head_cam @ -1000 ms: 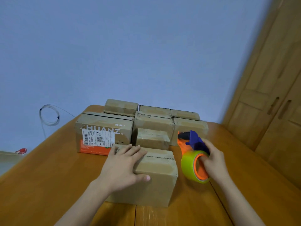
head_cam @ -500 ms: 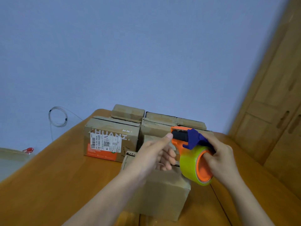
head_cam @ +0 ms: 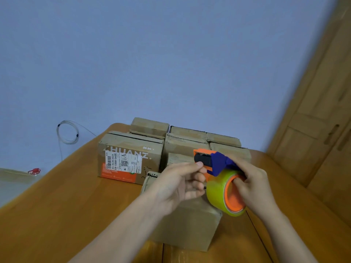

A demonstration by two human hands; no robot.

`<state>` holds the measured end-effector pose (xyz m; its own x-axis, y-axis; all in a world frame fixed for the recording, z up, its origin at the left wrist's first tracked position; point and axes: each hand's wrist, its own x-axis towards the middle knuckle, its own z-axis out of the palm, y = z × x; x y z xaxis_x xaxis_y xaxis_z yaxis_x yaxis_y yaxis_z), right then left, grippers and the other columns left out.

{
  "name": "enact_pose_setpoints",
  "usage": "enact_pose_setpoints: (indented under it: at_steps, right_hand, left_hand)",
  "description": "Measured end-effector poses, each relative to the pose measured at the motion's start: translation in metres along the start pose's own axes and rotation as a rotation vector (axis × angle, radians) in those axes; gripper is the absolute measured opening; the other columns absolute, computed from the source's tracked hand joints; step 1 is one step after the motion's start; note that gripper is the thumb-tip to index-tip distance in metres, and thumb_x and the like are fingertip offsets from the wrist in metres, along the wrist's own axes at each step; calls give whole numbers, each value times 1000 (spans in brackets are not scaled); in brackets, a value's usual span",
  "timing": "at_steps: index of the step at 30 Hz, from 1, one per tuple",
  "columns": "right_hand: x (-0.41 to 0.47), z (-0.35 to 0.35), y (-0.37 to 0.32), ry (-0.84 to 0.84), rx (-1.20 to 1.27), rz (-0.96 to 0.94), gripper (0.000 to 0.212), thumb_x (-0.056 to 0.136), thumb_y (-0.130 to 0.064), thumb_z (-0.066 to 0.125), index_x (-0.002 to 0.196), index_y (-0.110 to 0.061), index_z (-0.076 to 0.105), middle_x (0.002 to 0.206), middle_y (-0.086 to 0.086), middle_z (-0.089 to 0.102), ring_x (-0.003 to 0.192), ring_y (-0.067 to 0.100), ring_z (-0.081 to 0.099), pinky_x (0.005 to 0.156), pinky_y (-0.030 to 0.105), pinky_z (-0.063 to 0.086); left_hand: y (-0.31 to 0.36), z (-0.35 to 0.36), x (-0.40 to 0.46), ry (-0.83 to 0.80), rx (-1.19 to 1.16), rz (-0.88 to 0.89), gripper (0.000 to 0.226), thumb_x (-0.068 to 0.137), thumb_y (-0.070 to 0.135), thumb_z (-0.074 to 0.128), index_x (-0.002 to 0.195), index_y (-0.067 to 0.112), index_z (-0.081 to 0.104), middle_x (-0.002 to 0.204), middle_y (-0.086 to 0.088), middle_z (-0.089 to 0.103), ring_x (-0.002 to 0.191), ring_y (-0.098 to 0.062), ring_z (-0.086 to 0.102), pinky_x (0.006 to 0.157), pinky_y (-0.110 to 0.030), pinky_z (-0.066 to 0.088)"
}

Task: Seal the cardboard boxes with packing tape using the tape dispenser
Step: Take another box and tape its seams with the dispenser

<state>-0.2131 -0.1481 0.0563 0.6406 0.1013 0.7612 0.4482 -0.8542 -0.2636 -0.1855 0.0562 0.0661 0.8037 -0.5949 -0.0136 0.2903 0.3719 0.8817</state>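
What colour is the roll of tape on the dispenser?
Yellow-green, on an orange core; head view shows the roll of tape.
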Motion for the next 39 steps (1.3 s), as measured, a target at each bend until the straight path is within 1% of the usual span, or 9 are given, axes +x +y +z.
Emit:
enact_pose_setpoints:
  at_steps: [4, 8, 11, 17, 21, 25, 30, 35, 39]
  right_hand:
    - [-4, -1, 9, -33, -34, 0, 82, 56, 5, 46, 120, -47, 48, 112, -25, 60, 106, 1, 57, 92, 6, 38]
    - [-6, -8, 15, -71, -60, -55, 82, 55, 5, 45, 124, -39, 51, 119, -33, 54, 111, 3, 56, 97, 10, 39]
    - [-4, -13, 16, -68, -93, -105, 79, 56, 5, 45, 124, -34, 53, 119, -35, 53, 111, 3, 56, 96, 9, 38]
    - [-3, -23, 23, -31, -193, -195, 60, 69, -14, 35, 122, -33, 55, 117, -15, 64, 110, 8, 59, 91, 25, 46]
    - [-3, -27, 34, -25, -254, -248, 54, 72, -4, 47, 119, -25, 64, 118, -13, 65, 111, 8, 58, 91, 23, 45]
    - [-17, -47, 64, 15, -357, -216, 79, 59, 21, 72, 121, -27, 58, 119, -13, 61, 114, 9, 55, 93, 19, 40]
    - [-21, -43, 68, 43, -369, -242, 81, 58, 10, 84, 125, -25, 54, 124, -4, 63, 117, 16, 58, 91, 34, 48]
    - [-17, -44, 64, 33, -434, -287, 79, 60, 5, 86, 125, -23, 52, 122, 3, 65, 113, 25, 61, 85, 43, 53]
    - [-19, -42, 62, 29, -457, -292, 82, 58, 1, 88, 127, -22, 50, 123, 4, 65, 114, 26, 61, 83, 43, 53]
  left_hand:
    - [-6, -4, 6, -3, -210, -149, 18, 77, 16, 63, 60, 11, 64, 50, 4, 48, 40, -6, 47, 44, -20, 51]
    - [-6, -8, 11, -37, -218, -227, 15, 73, 16, 64, 58, 13, 61, 45, 7, 44, 37, -5, 43, 41, -20, 48]
    - [-3, -9, 13, -34, -111, -241, 22, 77, 16, 62, 55, 14, 59, 44, 9, 40, 36, -4, 40, 40, -18, 46]
    - [4, -15, 20, -31, 156, -180, 39, 91, 11, 52, 52, 17, 56, 42, 9, 36, 37, -4, 35, 43, -16, 43]
    - [18, -27, 21, -21, 291, -145, 35, 87, 6, 53, 53, 15, 52, 41, 8, 30, 37, -7, 32, 43, -18, 39]
    - [42, -63, 14, 7, 430, -52, 20, 63, 14, 66, 48, 15, 53, 40, 4, 30, 38, -11, 34, 42, -19, 38]
    - [43, -87, 14, -61, 619, -31, 28, 61, 35, 68, 61, 13, 51, 50, -1, 39, 45, -15, 41, 47, -22, 42]
    - [44, -89, 17, -17, 688, -11, 43, 56, 51, 75, 56, 15, 51, 52, -1, 43, 48, -16, 47, 54, -25, 46]
    - [44, -90, 13, 49, 693, 32, 45, 51, 45, 84, 56, 14, 53, 57, -4, 49, 52, -18, 55, 61, -30, 54]
